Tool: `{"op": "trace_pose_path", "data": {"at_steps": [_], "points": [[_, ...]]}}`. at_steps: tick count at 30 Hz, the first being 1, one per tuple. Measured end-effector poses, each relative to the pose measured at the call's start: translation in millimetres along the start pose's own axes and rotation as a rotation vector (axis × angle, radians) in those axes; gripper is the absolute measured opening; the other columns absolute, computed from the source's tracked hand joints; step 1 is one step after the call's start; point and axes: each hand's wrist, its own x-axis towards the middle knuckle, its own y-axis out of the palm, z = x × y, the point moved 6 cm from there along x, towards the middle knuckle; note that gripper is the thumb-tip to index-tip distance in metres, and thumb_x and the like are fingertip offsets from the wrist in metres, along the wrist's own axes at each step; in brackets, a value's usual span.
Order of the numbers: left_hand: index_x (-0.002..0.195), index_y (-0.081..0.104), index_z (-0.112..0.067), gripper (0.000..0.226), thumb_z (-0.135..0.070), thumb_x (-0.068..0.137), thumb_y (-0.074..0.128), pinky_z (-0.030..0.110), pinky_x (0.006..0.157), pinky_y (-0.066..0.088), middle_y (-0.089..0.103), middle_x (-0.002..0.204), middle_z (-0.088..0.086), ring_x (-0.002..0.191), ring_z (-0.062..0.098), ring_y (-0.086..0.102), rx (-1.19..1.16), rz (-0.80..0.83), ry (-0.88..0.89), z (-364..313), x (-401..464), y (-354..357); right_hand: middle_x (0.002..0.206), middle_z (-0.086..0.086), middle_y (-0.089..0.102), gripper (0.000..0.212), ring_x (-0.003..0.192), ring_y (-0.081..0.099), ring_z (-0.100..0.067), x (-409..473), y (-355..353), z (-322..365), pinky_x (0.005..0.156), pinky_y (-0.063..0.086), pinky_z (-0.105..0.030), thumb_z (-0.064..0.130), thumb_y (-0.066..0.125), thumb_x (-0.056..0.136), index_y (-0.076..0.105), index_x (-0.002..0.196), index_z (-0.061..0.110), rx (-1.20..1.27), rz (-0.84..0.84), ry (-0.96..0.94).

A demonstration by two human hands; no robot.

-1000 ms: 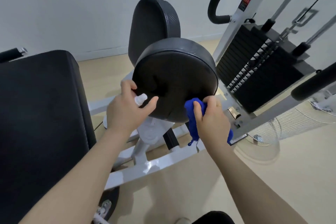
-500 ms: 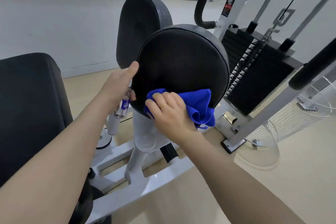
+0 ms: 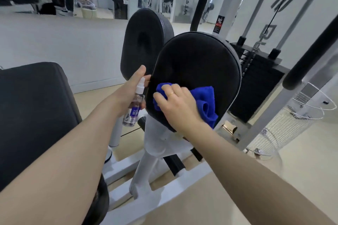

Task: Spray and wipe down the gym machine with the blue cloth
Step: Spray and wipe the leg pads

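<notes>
Head view: my right hand [image 3: 178, 108] presses the bunched blue cloth [image 3: 204, 100] against the lower face of the black oval pad [image 3: 197, 67], fingers curled over it. My left hand [image 3: 131, 91] grips the clear spray bottle [image 3: 134, 106] at the pad's left edge.

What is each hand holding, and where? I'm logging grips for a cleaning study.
The left hand holds the small clear spray bottle around its upper body; the right hand presses the crumpled blue cloth against the black round pad.

Cloth [image 3: 204, 100] on pad [image 3: 197, 64], bottle [image 3: 134, 104] left.
</notes>
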Motion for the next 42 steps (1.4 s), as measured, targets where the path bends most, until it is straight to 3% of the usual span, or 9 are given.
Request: {"op": "trace_pose_path", "data": {"at_steps": [3, 8, 12, 15, 21, 27, 31, 35, 42], "points": [[0.131, 0.049, -0.030, 0.065, -0.071, 0.088, 0.023, 0.026, 0.051, 0.043, 0.057, 0.129, -0.007, 0.046, 0.013, 0.048, 0.024, 0.003, 0.003, 3, 0, -4, 0.085, -0.008, 0.062, 0.016, 0.067, 0.053, -0.026, 29, -33, -32, 0.057, 0.035, -0.034, 0.012, 0.048, 0.083, 0.063, 0.087, 0.014, -0.185, -0.155, 0.065], [0.132, 0.049, -0.032, 0.066, -0.072, 0.088, 0.020, 0.027, 0.057, 0.047, 0.059, 0.123, -0.005, 0.050, 0.012, 0.051, 0.083, -0.032, 0.012, 3, 5, -8, 0.089, -0.013, 0.065, 0.010, 0.064, 0.053, -0.027, 55, -41, -61, 0.057, 0.042, -0.033, 0.011, 0.064, 0.080, 0.066, 0.089, 0.011, -0.187, -0.381, 0.413], [0.099, 0.067, -0.030, 0.069, -0.082, 0.074, 0.030, 0.031, 0.058, 0.047, 0.061, 0.068, 0.005, 0.050, 0.016, 0.052, 0.056, -0.042, 0.028, 2, 7, -8, 0.094, -0.012, 0.063, 0.021, 0.072, 0.052, -0.027, 32, 4, -1, 0.063, 0.039, -0.035, 0.021, 0.053, 0.082, 0.067, 0.095, 0.011, -0.061, -0.130, 0.209], [0.091, 0.069, -0.037, 0.078, -0.093, 0.054, 0.029, 0.040, 0.078, 0.053, 0.067, 0.078, 0.007, 0.069, 0.021, 0.061, 0.100, -0.102, -0.003, 7, 10, -11, 0.093, -0.006, 0.063, 0.026, 0.078, 0.051, -0.025, 37, 0, -4, 0.063, 0.035, -0.034, 0.017, 0.043, 0.084, 0.067, 0.093, 0.016, -0.161, -0.053, 0.069], [0.102, 0.062, -0.038, 0.054, -0.074, 0.085, 0.025, 0.028, 0.057, 0.045, 0.066, 0.102, 0.019, 0.052, 0.015, 0.050, 0.024, -0.003, -0.002, 6, 15, 4, 0.094, -0.015, 0.065, 0.026, 0.069, 0.055, -0.028, 73, -48, -68, 0.058, 0.038, -0.032, 0.004, 0.046, 0.079, 0.068, 0.087, 0.013, -0.310, -0.335, 0.491], [0.113, 0.058, -0.008, 0.118, -0.101, 0.044, 0.036, 0.033, 0.069, 0.048, 0.063, 0.095, 0.024, 0.071, 0.024, 0.055, 0.024, -0.092, -0.122, 30, 25, -18, 0.086, -0.009, 0.064, 0.015, 0.066, 0.054, -0.025, 32, 22, 8, 0.057, 0.043, -0.031, 0.010, 0.062, 0.070, 0.066, 0.084, 0.013, -0.071, 0.044, 0.363], [0.130, 0.052, -0.029, 0.077, -0.080, 0.081, 0.023, 0.028, 0.069, 0.050, 0.062, 0.123, 0.010, 0.056, 0.017, 0.051, 0.056, 0.070, -0.083, 13, 7, 10, 0.101, -0.012, 0.056, 0.023, 0.067, 0.049, -0.026, 14, -41, -31, 0.058, 0.036, -0.032, 0.008, 0.049, 0.079, 0.065, 0.095, 0.014, -0.231, -0.087, 0.355], [0.139, 0.044, -0.023, 0.062, -0.059, 0.095, 0.020, 0.019, 0.052, 0.046, 0.048, 0.141, 0.013, 0.050, 0.014, 0.042, 0.069, 0.079, 0.004, 0, -6, 21, 0.108, -0.012, 0.040, 0.025, 0.067, 0.044, -0.025, -12, -69, -27, 0.063, 0.029, -0.034, 0.005, 0.052, 0.081, 0.055, 0.103, 0.015, -0.247, -0.205, 0.376], [0.126, 0.050, -0.030, 0.043, -0.054, 0.096, 0.030, 0.027, 0.058, 0.045, 0.053, 0.111, -0.009, 0.057, 0.016, 0.050, 0.092, -0.083, 0.121, -6, -5, 10, 0.110, -0.009, 0.036, 0.022, 0.081, 0.039, -0.022, -44, -61, -50, 0.071, 0.038, -0.035, 0.014, 0.043, 0.085, 0.047, 0.106, 0.019, -0.060, -0.288, 0.349]]}}
